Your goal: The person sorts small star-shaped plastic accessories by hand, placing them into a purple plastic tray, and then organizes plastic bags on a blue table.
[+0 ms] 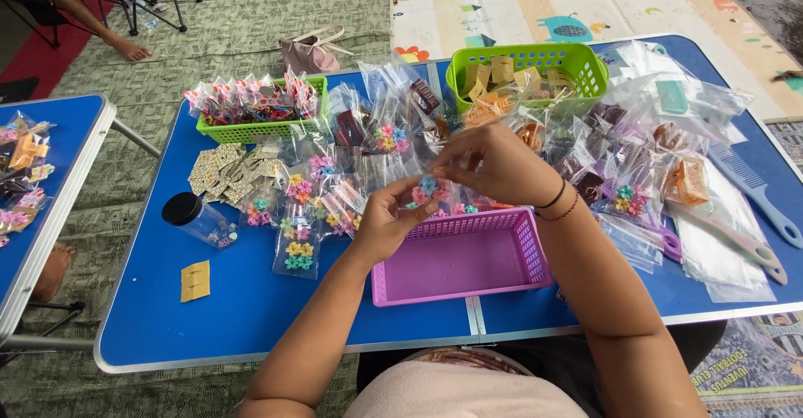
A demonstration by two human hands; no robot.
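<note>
Your two hands meet above the far rim of the pink basket (464, 255), which sits near the front edge of the blue table (251, 309). Between them is a small clear bag of flower clips (428, 189), pink and blue, held in the air rather than resting on anything. Your left hand (386, 221) comes up from below with fingers curled and closed on the bag's lower part; your right hand (493, 163) comes in from above and the right, fingertips pinched together on its top. The bag lies between both sets of fingers, so neither hand is nearer; its long axis is too small to tell.

The pink basket directly beneath looks empty. Just beyond your hands lies a crowd of other clear bags (351, 167) with clips. Two green baskets (529, 65) stand towards the far edge, combs (753, 186) lie towards the right edge, and a black-capped jar (196, 217) and a yellow card (195, 281) lie to the left.
</note>
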